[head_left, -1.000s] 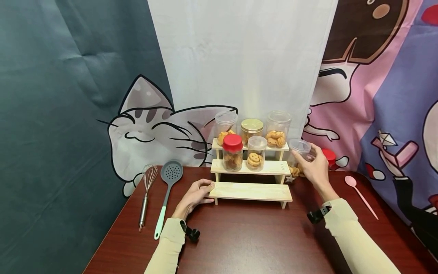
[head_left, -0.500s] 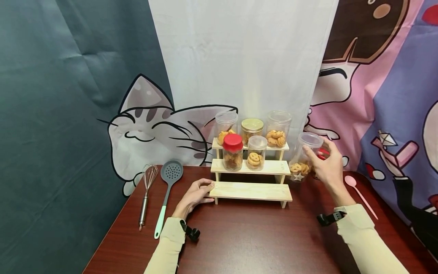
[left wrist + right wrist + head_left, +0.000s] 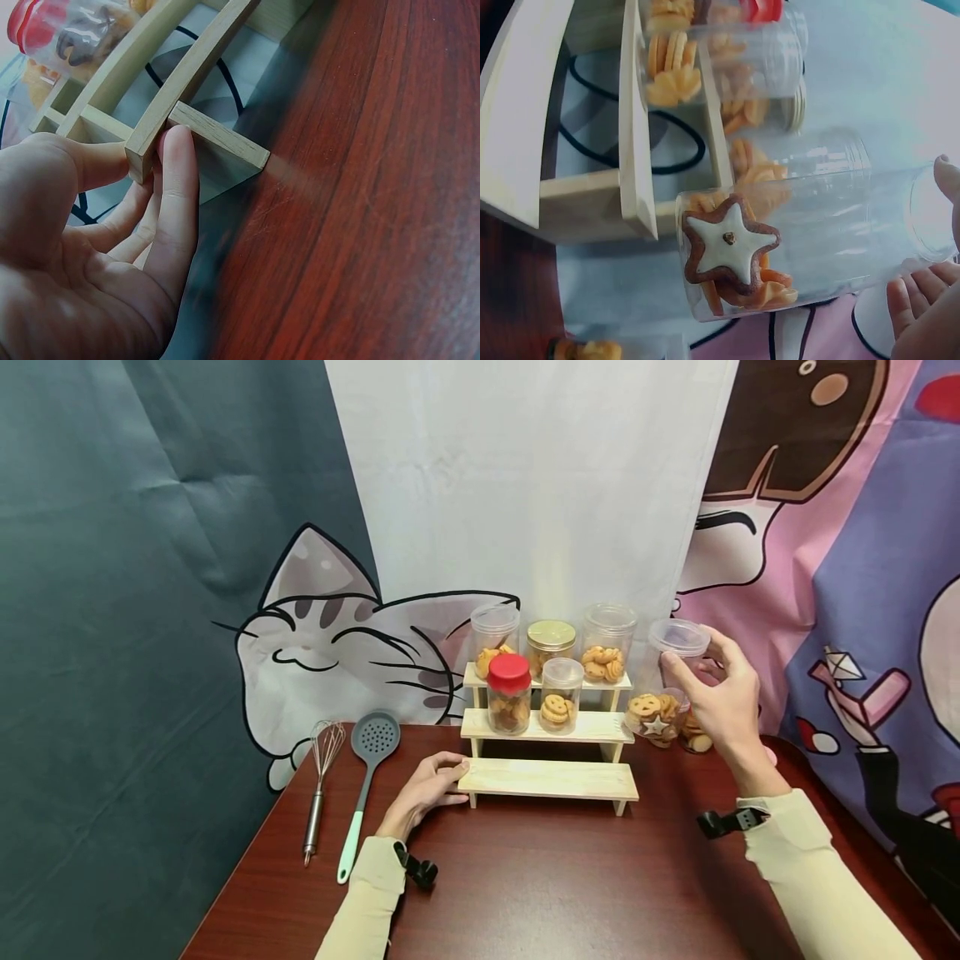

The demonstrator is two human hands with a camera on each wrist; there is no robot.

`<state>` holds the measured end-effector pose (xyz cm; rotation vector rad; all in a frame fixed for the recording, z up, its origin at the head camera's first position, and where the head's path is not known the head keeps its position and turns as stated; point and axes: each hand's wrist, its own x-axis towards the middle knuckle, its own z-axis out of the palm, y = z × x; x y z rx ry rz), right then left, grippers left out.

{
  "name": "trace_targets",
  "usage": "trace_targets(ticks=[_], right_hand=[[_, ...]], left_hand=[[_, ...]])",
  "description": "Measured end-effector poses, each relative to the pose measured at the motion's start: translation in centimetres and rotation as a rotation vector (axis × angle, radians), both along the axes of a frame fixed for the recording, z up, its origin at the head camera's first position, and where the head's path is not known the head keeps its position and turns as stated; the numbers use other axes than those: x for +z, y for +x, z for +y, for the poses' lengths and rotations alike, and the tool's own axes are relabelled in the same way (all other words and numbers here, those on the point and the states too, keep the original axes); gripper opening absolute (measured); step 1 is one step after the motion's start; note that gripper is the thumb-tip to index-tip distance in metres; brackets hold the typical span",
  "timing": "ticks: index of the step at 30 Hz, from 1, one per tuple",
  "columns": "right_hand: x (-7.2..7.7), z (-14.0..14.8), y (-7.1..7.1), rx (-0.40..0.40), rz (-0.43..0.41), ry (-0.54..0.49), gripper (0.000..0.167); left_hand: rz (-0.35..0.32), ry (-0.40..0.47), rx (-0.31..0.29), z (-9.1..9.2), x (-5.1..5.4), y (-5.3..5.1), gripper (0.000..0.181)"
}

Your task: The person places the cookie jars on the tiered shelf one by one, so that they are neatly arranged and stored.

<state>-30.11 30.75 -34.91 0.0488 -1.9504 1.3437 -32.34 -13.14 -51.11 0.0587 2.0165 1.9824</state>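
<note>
My right hand [image 3: 727, 706] grips a tall clear jar [image 3: 651, 714] near its clear lid, with the jar off the table just right of the wooden three-step rack [image 3: 547, 778]. Cookies lie low in the jar, among them a white-iced star cookie [image 3: 731, 241] against the wall. My left hand [image 3: 426, 789] pinches the left end of the lowest step; in the left wrist view the thumb is above the board and a finger [image 3: 174, 202] below. On the middle step stand a red-lidded jar [image 3: 510, 702] and a small clear-lidded cookie jar [image 3: 558, 706].
Up on the top step are a gold-lidded jar [image 3: 551, 643] and two clear jars [image 3: 606, 647]. Another cookie jar [image 3: 697, 739] is partly hidden behind my right hand. A whisk [image 3: 315, 802] and a slotted turner [image 3: 363, 802] lie at left on the table [image 3: 570, 885].
My right hand has lifted the clear jar from beside the rack, first rightward and then upward. The star cookie has come into clear sight. My left hand has stayed on the lowest step.
</note>
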Motion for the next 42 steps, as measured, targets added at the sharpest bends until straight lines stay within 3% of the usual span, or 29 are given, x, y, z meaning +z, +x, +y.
trace_targets(ticks=[9, 18, 30, 36, 42], right_hand=[[-0.9, -2.9, -0.8, 0.116, -0.012, 0.038, 0.065], [-1.1, -5.5, -1.6, 0.134, -0.012, 0.076, 0.064], [-1.8, -7.0, -2.4, 0.101, -0.019, 0.090, 0.068], [-2.4, -6.9, -2.0, 0.131, -0.014, 0.124, 0.075], [-4.6, -6.2, -0.8, 0.177, -0.041, 0.168, 0.079]], left_hand=[[0.004, -0.008, -0.004, 0.0, -0.1, 0.2, 0.045], [0.005, -0.006, -0.008, -0.2, -0.1, 0.0, 0.047], [0.010, 0.001, -0.012, -0.1, -0.2, -0.1, 0.044], [0.010, -0.008, -0.011, -0.1, -0.1, -0.1, 0.044], [0.009, -0.006, -0.007, -0.1, -0.1, -0.1, 0.044]])
